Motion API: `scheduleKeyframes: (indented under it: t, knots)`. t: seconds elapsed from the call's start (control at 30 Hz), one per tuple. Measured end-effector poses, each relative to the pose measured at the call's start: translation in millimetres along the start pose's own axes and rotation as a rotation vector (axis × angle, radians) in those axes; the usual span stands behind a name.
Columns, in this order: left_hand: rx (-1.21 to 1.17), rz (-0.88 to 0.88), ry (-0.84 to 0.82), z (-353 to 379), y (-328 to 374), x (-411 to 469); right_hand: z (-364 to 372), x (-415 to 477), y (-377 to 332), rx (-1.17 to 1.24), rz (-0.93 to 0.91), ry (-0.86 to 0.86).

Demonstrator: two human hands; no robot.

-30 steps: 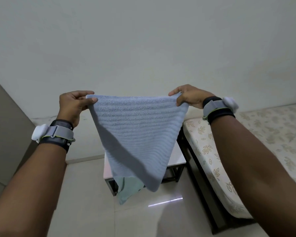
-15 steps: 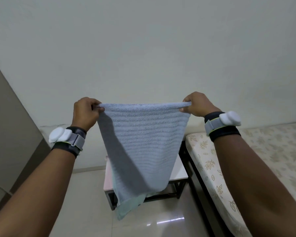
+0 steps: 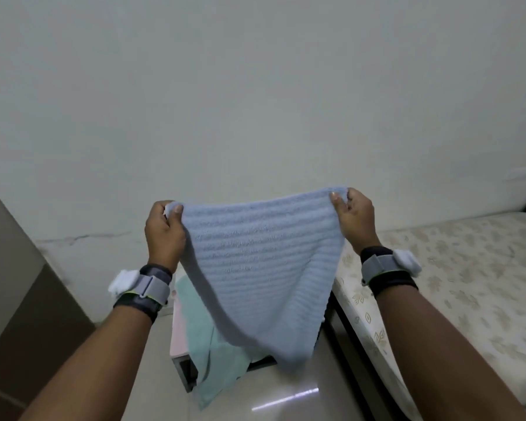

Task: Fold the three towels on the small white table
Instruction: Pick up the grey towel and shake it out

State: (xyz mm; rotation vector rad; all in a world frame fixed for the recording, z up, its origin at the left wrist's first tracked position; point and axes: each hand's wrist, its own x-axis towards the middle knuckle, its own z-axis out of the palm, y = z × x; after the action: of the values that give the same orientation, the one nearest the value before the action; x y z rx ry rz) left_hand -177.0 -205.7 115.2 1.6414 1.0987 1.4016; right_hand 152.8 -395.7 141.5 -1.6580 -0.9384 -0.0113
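A light blue ribbed towel (image 3: 261,268) hangs spread in the air in front of me. My left hand (image 3: 164,235) pinches its upper left corner, and my right hand (image 3: 354,220) pinches its upper right corner. Its lower end droops to a point over the small white table (image 3: 176,338). A mint green towel (image 3: 207,344) lies on that table and hangs over its front edge. The blue towel hides most of the tabletop, and no third towel shows.
A bed with a leaf-patterned mattress (image 3: 456,275) stands close to the table's right side. A plain wall rises behind. A brown panel (image 3: 9,268) stands at the left. Glossy floor tiles (image 3: 286,399) lie below.
Both hands have drawn closer to me and lowered with the towel, which now sags between them. The view has tilted, showing more of the green towel on the table.
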Motion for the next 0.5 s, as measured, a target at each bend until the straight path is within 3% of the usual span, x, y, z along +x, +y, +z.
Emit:
scheduleKeyframes:
  t: [0.23, 0.5]
  knots:
    - [-0.006, 0.170, 0.119, 34.2, -0.9, 20.1, 3.1, 30.2, 29.4, 0.054, -0.039, 0.054]
    - [0.112, 0.092, 0.090, 154.0, -82.6, 141.6, 91.2, 160.9, 137.7, 0.099, 0.048, -0.008]
